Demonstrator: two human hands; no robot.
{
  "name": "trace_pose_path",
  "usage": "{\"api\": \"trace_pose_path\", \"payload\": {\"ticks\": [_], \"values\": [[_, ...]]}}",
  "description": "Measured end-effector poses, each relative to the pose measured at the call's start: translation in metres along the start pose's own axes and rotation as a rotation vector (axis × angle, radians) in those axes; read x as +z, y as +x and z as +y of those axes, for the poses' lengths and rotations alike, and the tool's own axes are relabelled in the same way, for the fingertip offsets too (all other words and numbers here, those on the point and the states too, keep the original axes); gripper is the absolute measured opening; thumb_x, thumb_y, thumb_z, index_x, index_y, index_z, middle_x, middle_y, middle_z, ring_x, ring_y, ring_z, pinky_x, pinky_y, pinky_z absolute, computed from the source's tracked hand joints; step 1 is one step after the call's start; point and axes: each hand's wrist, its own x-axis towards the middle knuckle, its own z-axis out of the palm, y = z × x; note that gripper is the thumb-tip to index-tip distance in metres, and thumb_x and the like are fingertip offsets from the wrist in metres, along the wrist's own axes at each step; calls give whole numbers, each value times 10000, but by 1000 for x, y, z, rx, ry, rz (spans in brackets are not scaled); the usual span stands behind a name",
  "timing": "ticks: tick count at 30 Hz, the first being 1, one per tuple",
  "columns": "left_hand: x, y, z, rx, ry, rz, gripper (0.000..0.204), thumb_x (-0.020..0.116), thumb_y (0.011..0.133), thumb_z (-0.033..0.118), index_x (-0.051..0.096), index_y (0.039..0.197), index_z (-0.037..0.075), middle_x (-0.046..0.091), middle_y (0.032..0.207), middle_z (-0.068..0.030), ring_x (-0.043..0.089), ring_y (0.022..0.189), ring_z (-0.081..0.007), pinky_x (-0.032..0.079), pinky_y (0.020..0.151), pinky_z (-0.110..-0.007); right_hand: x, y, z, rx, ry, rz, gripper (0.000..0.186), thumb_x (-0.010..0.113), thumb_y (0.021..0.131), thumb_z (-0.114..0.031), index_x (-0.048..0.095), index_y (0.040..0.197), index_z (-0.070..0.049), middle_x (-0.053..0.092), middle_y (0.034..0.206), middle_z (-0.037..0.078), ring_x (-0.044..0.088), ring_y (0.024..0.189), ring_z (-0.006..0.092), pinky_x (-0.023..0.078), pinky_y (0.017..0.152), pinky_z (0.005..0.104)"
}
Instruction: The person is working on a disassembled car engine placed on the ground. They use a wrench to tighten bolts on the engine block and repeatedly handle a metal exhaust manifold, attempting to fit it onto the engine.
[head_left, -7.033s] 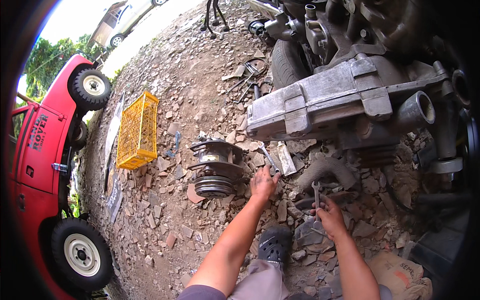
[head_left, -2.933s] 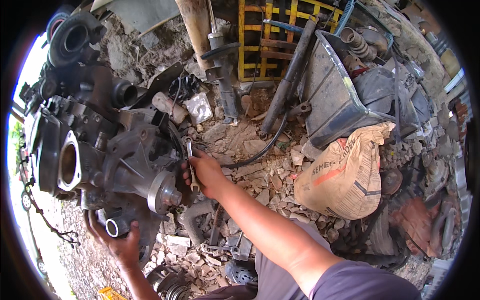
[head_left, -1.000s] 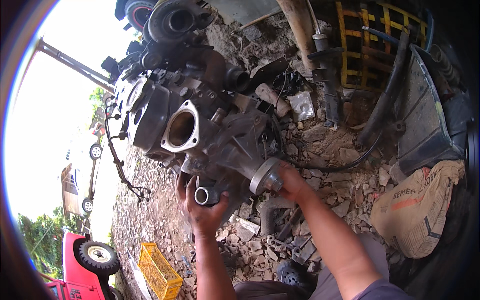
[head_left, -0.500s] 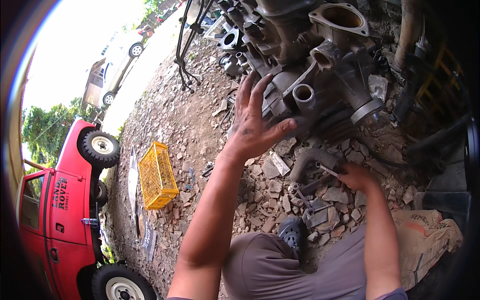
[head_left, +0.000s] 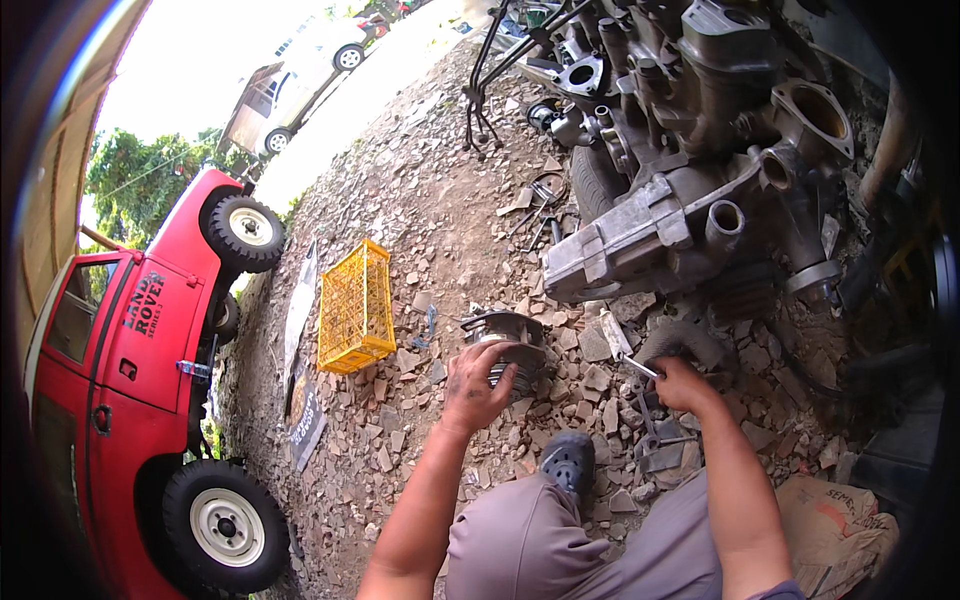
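— Resting our left hand on the round metal drum, are we?

— Yes, we are laying the fingers over its near rim, loosely curled rather than clamped. The drum is sitting on the rubble just ahead of our grey shoe, its flat face looking up, so its axis is running roughly straight up out of the ground.

— And the right hand?

— We are keeping it closed around a slim metal tool, whose free end is pointing left and slightly away from us, toward the drum. The tool tip and the drum are lying near each other but apart, with loose stones between them.

— So which hand is nearer the drum?

— The left one, since it is already touching it; the right is sitting off to the drum's right side.

— What are we working around?

— The big engine block is looming just beyond the right hand, a yellow crate is lying well to the left, and the red truck is standing farther left still. Stones and small scrap pieces are crowding the ground around the drum.
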Motion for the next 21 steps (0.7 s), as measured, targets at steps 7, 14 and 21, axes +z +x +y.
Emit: {"api": "trace_pose_path", "payload": {"ticks": [7, 14, 21], "values": [[37, 18, -69, -267, -2, -47, 337, 639, 862, 266, 615, 1185, 173, 605, 1218, -81, 524, 1184, -284, 364, 1005, -442, 29, 36, 7, 238, 16, -30, 431, 467, 856, -52, 557, 1278, -51, 636, 1163, 201, 625, 1050, 325, 478, 910, 405], [59, 84, -115, -340, -139, -29, 301, 616, 879, 257, 632, 1160, 149, 604, 1222, -89, 524, 1190, -293, 380, 1006, -432, 55, 83, 20, 281, 192, 33, 475, 420, 872, 20, 448, 1344, -12, 666, 981, 112, 604, 605, 141, 485, 585, 287], [112, 186, -180, -359, -186, -67, 316, 585, 880, 320, 637, 1157, 177, 617, 1215, -90, 548, 1170, -286, 390, 1011, -435, 98, 155, 76, 118, 98, 314, 194, 470, 891, -43, 608, 1018, 8, 678, 887, 103, 605, 621, 137, 493, 587, 280]]}}
